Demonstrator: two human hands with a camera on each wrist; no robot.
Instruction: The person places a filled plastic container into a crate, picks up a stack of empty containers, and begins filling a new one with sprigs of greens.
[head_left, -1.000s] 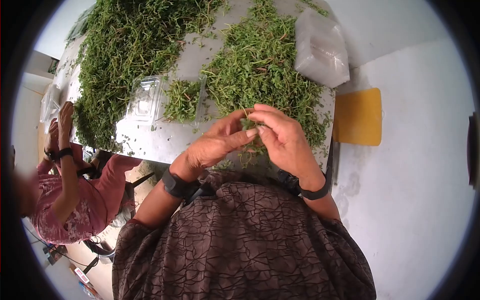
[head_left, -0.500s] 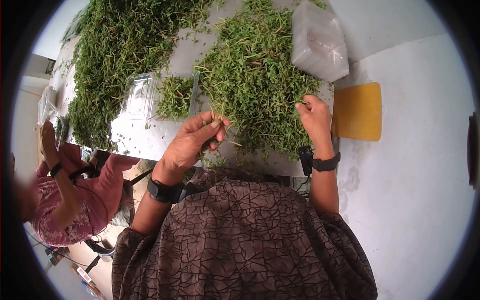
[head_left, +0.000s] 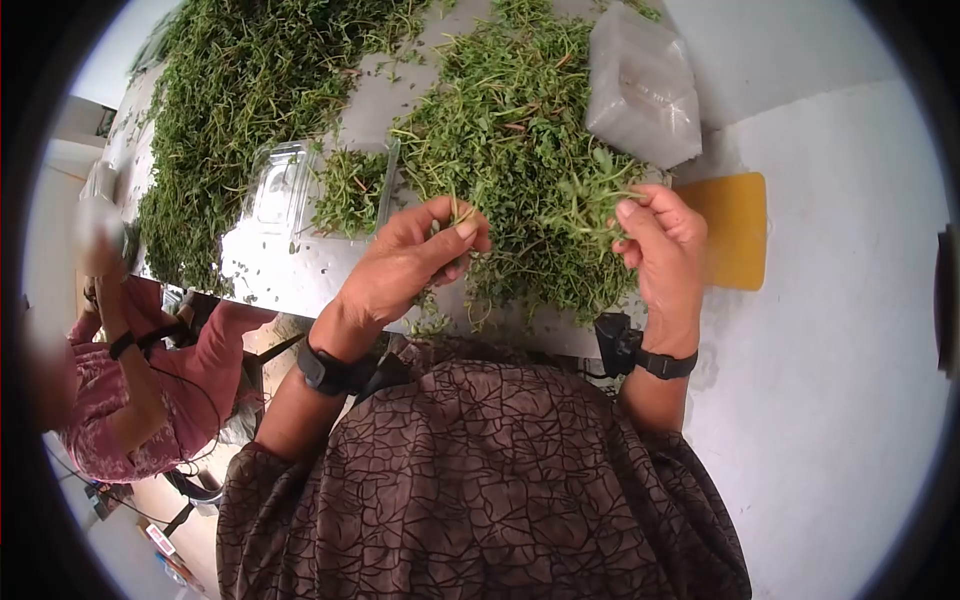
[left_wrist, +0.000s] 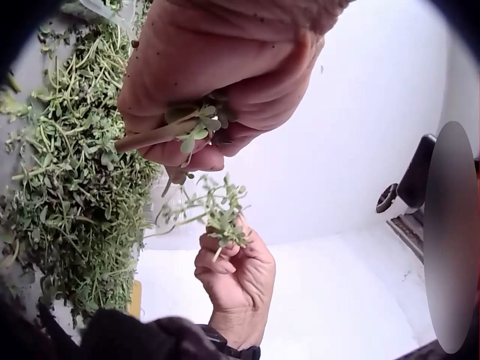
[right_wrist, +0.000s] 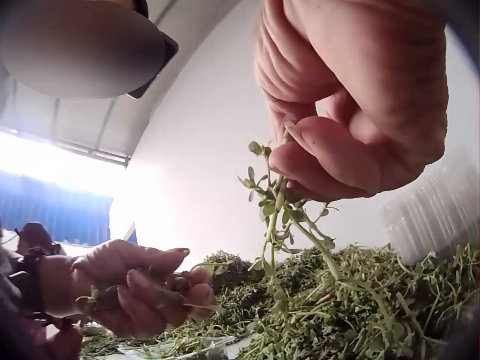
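Observation:
My left hand (head_left: 405, 255) holds a small bunch of leafy green stems (left_wrist: 196, 127) in curled fingers, partly hidden by the palm, above the front of the table. To its right, my right hand (head_left: 668, 250) pinches a branching sprig (right_wrist: 279, 202) with small rounded leaves between thumb and fingers. That sprig is lifted over the right side of a loose heap of the same greens (head_left: 520, 150). Left of the heap lies an opened clear plastic clamshell box (head_left: 283, 190), one half filled with sprigs (head_left: 350, 190).
A larger mound of greens (head_left: 240, 100) covers the table's left side. Stacked clear plastic boxes (head_left: 645, 100) stand at the back right. Past the right edge shows a yellow panel (head_left: 735, 230) by the white wall. Another person (head_left: 150, 400) sits at the left.
The hands were together over a sprig, then parted. My right hand reached into the heap's right side and now has lifted a sprig from it. My left hand keeps its bunch.

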